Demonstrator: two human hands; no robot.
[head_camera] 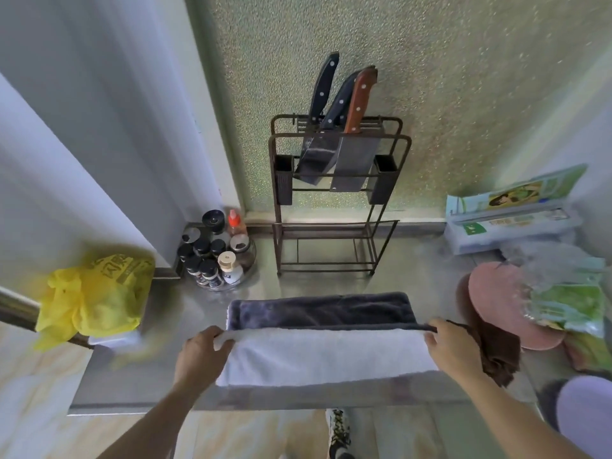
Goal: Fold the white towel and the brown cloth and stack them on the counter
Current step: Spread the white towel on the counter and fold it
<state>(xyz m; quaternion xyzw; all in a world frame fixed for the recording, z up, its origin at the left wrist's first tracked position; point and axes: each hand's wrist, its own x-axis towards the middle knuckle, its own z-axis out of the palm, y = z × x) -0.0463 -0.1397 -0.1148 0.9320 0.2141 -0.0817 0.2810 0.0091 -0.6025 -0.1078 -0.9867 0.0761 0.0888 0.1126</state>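
Observation:
The white towel (326,356) lies across the steel counter (410,273), its dark grey underside (323,311) showing along the far half. My left hand (202,354) grips the towel's left end and my right hand (452,347) grips its right end, both holding the raised fold edge. The brown cloth (500,356) lies crumpled on the counter just right of my right hand, touching the towel's right end.
A knife rack (334,193) with three knives stands at the back. Spice bottles (215,253) sit at back left, a yellow plastic bag (96,296) at far left. Pink round pads (496,299), bagged greens (569,303) and boxes (510,220) crowd the right.

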